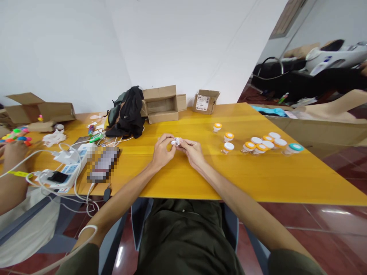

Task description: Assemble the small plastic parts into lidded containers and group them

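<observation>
My left hand [163, 152] and my right hand [194, 152] meet above the middle of the table. Between their fingertips is a small white piece [176, 142] with a rounded, looped shape and a trace of orange at its top; the fingers cover part of it, so its kind is unclear. Both hands are closed on it. To the right stand several small clear jars with white-and-orange lids, the nearest being a white-lidded jar [228, 147] and an orange-rimmed jar [229, 136]. A jar with a teal-rimmed lid [295, 148] stands at the far right of the group.
An open cardboard box [163, 110], a smaller box [205, 102] and a black bag [130, 110] line the back of the table [258, 179]. Left lie a phone [103, 165] and a power strip [76, 168] with tangled cables. Another person's arm [13, 172] rests at far left.
</observation>
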Available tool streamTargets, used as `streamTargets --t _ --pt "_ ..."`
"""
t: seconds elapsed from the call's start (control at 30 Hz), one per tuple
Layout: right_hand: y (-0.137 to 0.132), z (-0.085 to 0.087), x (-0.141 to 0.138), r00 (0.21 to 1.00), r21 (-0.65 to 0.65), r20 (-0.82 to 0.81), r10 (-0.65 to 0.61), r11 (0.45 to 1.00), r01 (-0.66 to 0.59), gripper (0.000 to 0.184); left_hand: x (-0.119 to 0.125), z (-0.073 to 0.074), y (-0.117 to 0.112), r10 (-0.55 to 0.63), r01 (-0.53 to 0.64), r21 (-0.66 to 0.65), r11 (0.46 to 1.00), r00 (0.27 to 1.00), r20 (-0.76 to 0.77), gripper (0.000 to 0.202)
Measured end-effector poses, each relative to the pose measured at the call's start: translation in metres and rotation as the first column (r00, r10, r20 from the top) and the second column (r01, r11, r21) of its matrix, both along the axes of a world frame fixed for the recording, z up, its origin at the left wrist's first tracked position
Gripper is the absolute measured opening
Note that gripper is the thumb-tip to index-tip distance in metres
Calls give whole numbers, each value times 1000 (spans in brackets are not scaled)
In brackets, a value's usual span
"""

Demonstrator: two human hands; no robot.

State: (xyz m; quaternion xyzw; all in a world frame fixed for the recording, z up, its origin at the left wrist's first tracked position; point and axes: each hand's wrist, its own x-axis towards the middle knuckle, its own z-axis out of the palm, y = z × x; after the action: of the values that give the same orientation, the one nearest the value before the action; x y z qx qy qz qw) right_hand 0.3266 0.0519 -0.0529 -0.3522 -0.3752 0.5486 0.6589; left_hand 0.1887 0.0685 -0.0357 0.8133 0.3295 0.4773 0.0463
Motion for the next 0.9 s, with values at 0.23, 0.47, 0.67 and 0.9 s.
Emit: streamTargets --t 0.23,0.47,0.67,0.9 --pt "-1 1 -2 1000 -10 -17 -12 1000 12 36 0 2 0 4 -4 10 1000 1000 -13 14" --pt "-2 4 -1 1000 -16 -17 1 1000 -2 38 1 2 0 2 -2 36 999 1000 -4 13" --pt "-2 4 -1 1000 -18 -5 -4 1000 4 39 2 2 2 -6 6 41 999 1000 -4 13" --pt "-1 5 -1 1000 -42 -14 -1 999 0 38 -1 5 3 -25 24 -70 997 1000 -6 13"
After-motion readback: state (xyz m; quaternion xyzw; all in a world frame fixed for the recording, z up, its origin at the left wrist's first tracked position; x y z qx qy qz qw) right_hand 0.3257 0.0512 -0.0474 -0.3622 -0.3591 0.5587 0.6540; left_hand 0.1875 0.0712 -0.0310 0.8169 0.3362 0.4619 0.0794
